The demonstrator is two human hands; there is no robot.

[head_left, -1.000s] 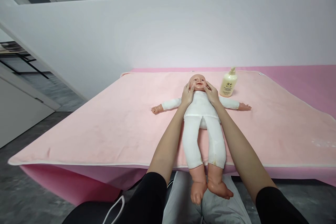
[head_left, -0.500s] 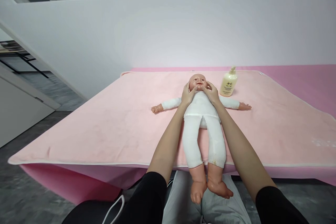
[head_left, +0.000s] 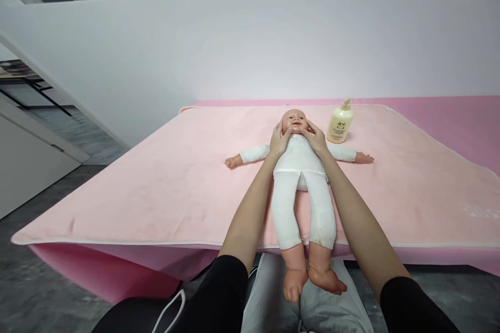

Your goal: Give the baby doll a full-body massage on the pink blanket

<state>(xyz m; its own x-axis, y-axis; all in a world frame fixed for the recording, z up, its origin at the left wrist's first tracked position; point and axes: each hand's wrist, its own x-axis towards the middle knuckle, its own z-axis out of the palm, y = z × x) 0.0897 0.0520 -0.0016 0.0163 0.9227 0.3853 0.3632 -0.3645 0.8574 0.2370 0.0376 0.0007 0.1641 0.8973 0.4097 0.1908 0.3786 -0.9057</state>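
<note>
A baby doll (head_left: 300,158) with a white cloth body lies face up on the pink blanket, arms spread out and feet hanging past the near edge. My left hand (head_left: 278,140) is on the left side of its head, thumb at the chin. On the opposite side, my right hand (head_left: 314,139) cups the cheek and jaw, its thumb also near the chin. The doll's head is held between both hands. Some of my fingertips are hidden beside and behind the head.
A pale yellow pump bottle (head_left: 340,122) stands just beyond the doll's arm on the right. The pink blanket (head_left: 175,182) covers the table in front of a white wall (head_left: 242,47). A white cable (head_left: 172,309) hangs at the lower left.
Both thumbs have shifted slightly outward from the doll's chin. The doll and the bottle are in the same places.
</note>
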